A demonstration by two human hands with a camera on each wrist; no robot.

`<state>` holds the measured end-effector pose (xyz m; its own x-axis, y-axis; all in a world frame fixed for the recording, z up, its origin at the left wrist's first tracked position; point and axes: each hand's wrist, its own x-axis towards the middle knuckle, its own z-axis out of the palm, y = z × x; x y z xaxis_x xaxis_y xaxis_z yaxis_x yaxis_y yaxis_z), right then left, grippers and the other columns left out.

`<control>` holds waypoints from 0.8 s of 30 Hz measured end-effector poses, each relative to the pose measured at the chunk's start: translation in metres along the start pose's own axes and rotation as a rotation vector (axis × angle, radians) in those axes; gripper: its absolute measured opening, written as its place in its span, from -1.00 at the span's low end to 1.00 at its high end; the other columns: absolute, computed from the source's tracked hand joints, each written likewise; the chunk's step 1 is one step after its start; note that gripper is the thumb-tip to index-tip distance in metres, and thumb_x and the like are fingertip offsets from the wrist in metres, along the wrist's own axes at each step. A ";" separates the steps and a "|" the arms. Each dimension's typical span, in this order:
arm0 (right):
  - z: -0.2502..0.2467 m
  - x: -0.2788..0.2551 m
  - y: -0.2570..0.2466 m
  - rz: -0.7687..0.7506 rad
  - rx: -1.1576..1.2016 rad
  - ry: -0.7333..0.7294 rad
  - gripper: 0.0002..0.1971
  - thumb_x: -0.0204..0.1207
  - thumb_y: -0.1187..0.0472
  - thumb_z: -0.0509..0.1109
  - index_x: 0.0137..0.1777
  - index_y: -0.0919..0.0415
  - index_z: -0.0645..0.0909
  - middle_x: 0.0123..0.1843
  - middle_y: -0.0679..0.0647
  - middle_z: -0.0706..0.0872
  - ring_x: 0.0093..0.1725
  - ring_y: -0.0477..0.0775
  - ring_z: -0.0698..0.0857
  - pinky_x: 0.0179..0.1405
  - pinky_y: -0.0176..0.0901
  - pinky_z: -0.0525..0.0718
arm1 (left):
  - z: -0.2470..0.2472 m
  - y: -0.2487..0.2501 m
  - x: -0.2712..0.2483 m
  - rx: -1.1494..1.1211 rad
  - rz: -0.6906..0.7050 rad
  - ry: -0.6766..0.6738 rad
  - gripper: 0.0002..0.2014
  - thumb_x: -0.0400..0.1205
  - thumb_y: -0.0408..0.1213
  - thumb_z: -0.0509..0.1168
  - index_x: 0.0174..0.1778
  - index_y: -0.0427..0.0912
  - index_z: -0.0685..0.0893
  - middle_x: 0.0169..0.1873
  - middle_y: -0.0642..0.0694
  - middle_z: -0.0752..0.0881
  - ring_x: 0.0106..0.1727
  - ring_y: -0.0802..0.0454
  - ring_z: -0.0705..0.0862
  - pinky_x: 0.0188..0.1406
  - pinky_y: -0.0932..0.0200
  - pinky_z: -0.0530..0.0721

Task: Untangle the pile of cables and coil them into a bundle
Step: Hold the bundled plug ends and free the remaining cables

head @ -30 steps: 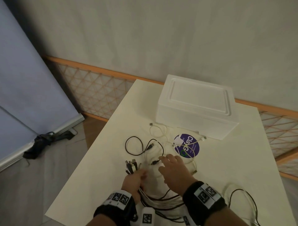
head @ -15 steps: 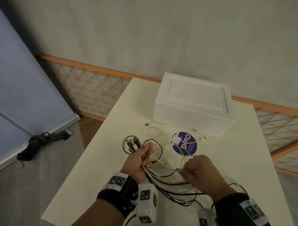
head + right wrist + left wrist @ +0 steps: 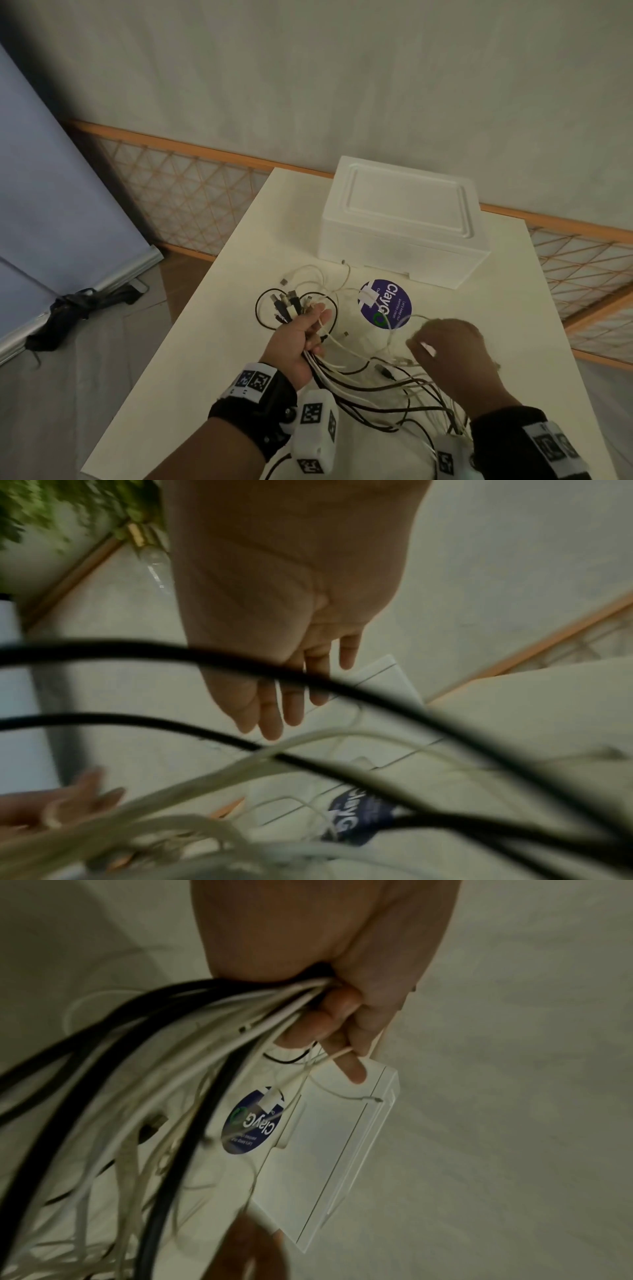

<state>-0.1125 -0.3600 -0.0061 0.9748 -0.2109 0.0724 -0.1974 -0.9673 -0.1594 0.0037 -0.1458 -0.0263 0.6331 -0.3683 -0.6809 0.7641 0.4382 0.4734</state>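
Cables point(image 3: 370, 383), black and white, at lower centre of frame over tabletop point(image 3: 212, 342), plug ends gripped in left hand point(image 3: 298, 337); right hand point(image 3: 452, 356) beside them, fingers straight, holding nothing.

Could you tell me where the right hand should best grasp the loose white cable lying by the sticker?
Probably at its raised arc, pinched from above: that loop stands off the table beside the sticker, just ahead of the right hand, so fingers could close around it.
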 end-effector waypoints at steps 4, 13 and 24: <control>-0.005 0.017 -0.059 -0.111 0.320 -0.068 -0.66 0.61 -0.03 0.24 0.33 -0.02 0.61 0.15 -0.17 0.72 0.16 -0.11 0.67 0.22 -0.30 0.45 | 0.006 -0.005 -0.005 0.020 -0.027 -0.019 -0.92 0.63 -0.34 0.32 -0.05 -0.22 0.72 -0.15 -0.04 0.83 -0.73 0.21 0.24 -0.75 0.39 0.32; -0.005 0.021 -0.081 -0.091 0.497 -0.176 -0.71 0.46 0.04 0.22 -0.02 0.00 0.76 -0.13 -0.12 0.78 -0.14 -0.18 0.67 -0.12 -0.31 0.58 | -0.002 0.006 0.001 -0.088 -0.025 0.003 -0.89 0.65 -0.27 0.31 -0.16 -0.18 0.67 -0.33 -0.02 0.80 -0.76 0.23 0.26 -0.78 0.41 0.33; -0.009 -0.011 0.018 0.098 0.413 -0.191 -0.69 0.14 -0.05 0.11 -0.51 0.23 0.39 -0.55 0.12 0.42 -0.57 -0.10 0.36 -0.54 -0.11 0.33 | -0.006 0.004 0.013 -0.027 0.003 0.038 -0.88 0.61 -0.16 0.38 -0.09 -0.13 0.70 -0.52 0.00 0.65 -0.73 0.22 0.26 -0.76 0.37 0.31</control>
<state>-0.1274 -0.3760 -0.0007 0.9628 -0.2315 -0.1393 -0.2698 -0.7986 -0.5380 0.0144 -0.1436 -0.0363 0.6295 -0.3360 -0.7006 0.7585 0.4612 0.4603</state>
